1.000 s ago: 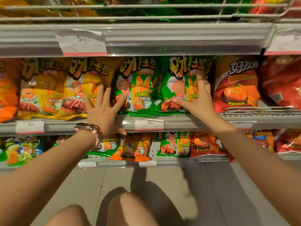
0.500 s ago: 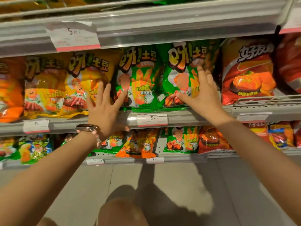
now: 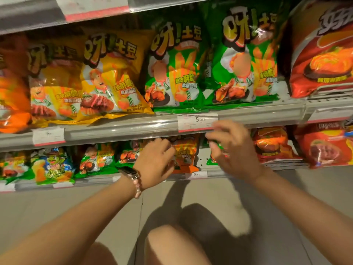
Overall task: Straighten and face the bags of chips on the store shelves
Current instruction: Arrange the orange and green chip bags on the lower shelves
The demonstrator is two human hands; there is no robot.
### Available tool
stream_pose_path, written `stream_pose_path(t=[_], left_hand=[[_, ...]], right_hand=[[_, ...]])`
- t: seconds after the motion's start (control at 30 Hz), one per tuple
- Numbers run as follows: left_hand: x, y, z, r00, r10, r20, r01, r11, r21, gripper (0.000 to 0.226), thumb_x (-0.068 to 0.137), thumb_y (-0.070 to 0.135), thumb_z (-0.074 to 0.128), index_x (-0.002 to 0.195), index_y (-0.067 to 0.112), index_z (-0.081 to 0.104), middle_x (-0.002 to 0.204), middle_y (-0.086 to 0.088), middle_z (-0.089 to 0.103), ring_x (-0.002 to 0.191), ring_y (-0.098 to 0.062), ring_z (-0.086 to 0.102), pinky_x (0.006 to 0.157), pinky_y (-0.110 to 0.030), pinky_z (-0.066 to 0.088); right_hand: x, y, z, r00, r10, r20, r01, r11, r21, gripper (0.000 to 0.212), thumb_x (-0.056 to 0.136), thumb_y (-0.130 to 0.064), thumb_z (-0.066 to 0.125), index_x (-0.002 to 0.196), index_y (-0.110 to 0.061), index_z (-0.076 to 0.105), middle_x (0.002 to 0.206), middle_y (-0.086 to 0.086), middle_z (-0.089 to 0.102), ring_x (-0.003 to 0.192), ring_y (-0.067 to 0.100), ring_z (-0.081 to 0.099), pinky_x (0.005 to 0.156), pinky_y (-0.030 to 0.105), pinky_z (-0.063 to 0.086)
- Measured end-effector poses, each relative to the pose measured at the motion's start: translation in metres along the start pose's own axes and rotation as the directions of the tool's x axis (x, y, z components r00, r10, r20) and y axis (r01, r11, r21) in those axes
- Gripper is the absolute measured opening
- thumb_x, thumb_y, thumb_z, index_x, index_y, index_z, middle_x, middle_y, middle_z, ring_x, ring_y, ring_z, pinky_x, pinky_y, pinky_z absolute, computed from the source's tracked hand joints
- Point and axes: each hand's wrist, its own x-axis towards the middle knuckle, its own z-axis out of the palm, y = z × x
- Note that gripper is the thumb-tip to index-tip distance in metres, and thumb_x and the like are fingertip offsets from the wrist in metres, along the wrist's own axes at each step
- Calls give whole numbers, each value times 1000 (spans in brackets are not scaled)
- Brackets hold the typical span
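Both hands have come down off the middle shelf since a moment ago, when they were spread flat against the bag fronts there; that row now stands untouched, which suggests the person judges it faced and is turning to the shelf below. From the left end of the middle shelf (image 3: 118, 129), an orange bag (image 3: 11, 104) slumps over the front lip, then two yellow bags (image 3: 55, 83) and (image 3: 112, 77) lean on each other with their bottom seams hanging past the edge, so that stretch may need more work. The two green bags (image 3: 173, 71) and (image 3: 246, 62) just right of them stand upright with labels forward, side by side behind the price tag (image 3: 197, 122), and a red bag (image 3: 322, 54) fills the right end. On the lower shelf, the left hand (image 3: 154, 161), with a watch (image 3: 129, 172) and bead bracelet at the wrist, reaches toward the small orange bag (image 3: 184, 153) near the shelf's middle; its fingers are loosely curled, holding nothing, with the fingertips at or just short of the bag's left edge. The right hand (image 3: 231, 148) hovers just right of that bag, in front of a small green bag (image 3: 214, 159) which it mostly hides; it is motion-blurred, with fingers bent as if to pinch, and I cannot tell whether it grips anything. The small orange bag lies between the two hands, tilted, and looks to be the next one to be squared.
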Motion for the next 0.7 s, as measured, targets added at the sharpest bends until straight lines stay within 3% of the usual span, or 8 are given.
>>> stream_pose_path(t=[0.1,0.17,0.27,0.33,0.43,0.5,0.6,0.7], left_hand=[[2,6,25,998,21,61,-17,998,-63,19,76,28,50,85,12,45,75,-8,55,60,-24,55,41,-26,42],[4,7,41,973,-83,213,90,996,-24,26,80,27,60,97,9,54,90,-10,57,78,-28,58,53,-31,46],[1,-4,64,778,-407,478,413,905,100,55,85,43,61,130,15,44,120,-8,46,111,-27,47,83,-37,46],[-4,-10,79,673,-535,511,588,806,70,71,81,49,67,138,19,38,125,-11,45,115,-30,47,92,-39,45],[-15,-16,99,504,-646,574,848,498,-185,83,79,38,75,146,19,31,127,-14,51,114,-32,54,98,-39,45],[-21,-15,105,468,-651,598,877,256,-407,76,82,24,74,146,15,34,123,-8,60,111,-26,60,97,-36,48],[-23,-17,101,424,-669,611,845,48,-533,54,86,10,68,136,11,47,110,-2,62,103,-20,60,91,-27,46],[-22,-26,92,338,-677,654,808,-148,-570,49,87,19,69,131,12,48,114,-6,61,102,-23,60,89,-29,47]], right_hand=[[-31,-4,27,968,-60,242,52,998,38,23,91,-21,45,99,-11,65,93,8,63,80,22,60,70,30,44],[-47,-1,49,924,60,377,-74,997,24,25,87,-22,49,95,-10,69,87,6,66,72,23,63,63,30,50],[-60,8,84,807,372,458,-406,913,-26,37,87,-34,49,111,-9,63,101,9,61,85,28,63,70,41,54],[-60,14,104,628,587,510,-622,773,-123,51,88,-39,57,131,-12,50,119,13,52,105,31,57,88,41,49],[-60,23,132,303,761,573,-872,464,-156,74,84,-39,67,144,-19,30,134,15,42,121,33,46,102,37,40],[-63,30,149,169,794,584,-966,250,-61,82,80,-40,72,146,-20,27,139,12,44,122,32,48,105,40,41],[-62,34,164,58,811,582,-998,52,27,82,80,-32,74,147,-15,28,139,12,49,121,33,51,105,44,42],[-54,32,163,19,831,556,-994,-46,103,81,76,-24,78,144,-12,34,137,11,48,122,33,51,105,44,42]])
